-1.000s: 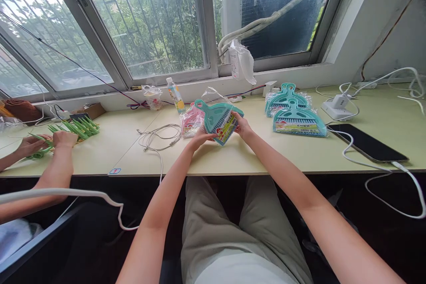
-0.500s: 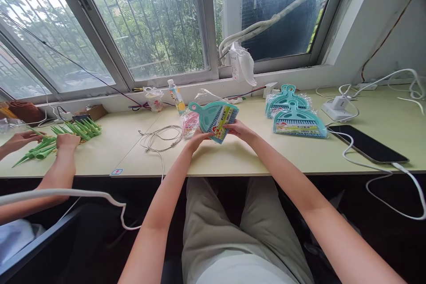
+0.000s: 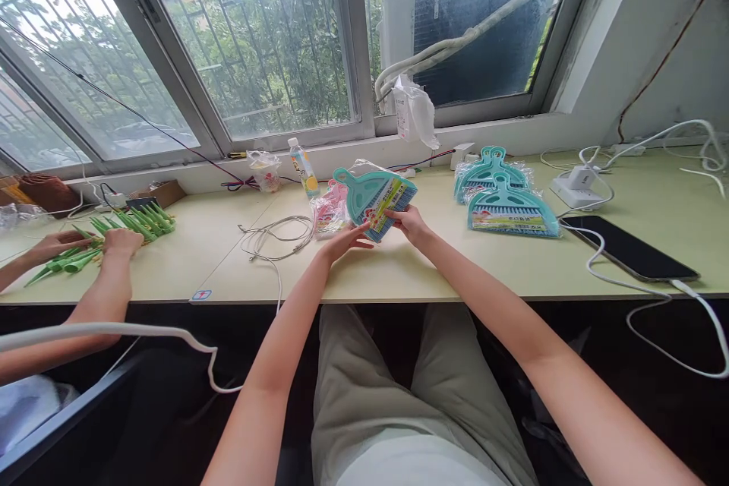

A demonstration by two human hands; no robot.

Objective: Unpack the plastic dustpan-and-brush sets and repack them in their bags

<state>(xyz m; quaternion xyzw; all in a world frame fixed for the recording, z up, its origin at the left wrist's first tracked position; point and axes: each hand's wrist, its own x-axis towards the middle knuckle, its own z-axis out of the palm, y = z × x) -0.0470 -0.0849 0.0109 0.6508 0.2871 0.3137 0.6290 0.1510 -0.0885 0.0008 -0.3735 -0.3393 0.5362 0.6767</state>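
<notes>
A small teal dustpan and brush set [image 3: 373,197] in clear wrap, with a yellow-green label, is held tilted above the table. My right hand [image 3: 413,225] pinches its lower right side, thumb on the front. At the lower left edge, my left hand [image 3: 345,241] holds it with the fingertips, some fingers stretched out underneath. Behind it to the left lies a pink item in clear wrap [image 3: 331,209]. More wrapped teal sets [image 3: 509,205] rest on the table to the right.
Coiled pale cable [image 3: 276,239] lies left of my hands, with a drink bottle [image 3: 304,167] behind. At right are a phone [image 3: 629,247], a white charger block [image 3: 579,186] and cords. Another person's hands [image 3: 121,243] handle green stems [image 3: 137,222] at far left.
The dustpan and brush set has shifted slightly right and down, uncovering more of the pink item. My left fingers have slid toward its lower edge. The other person's hands moved slightly right.
</notes>
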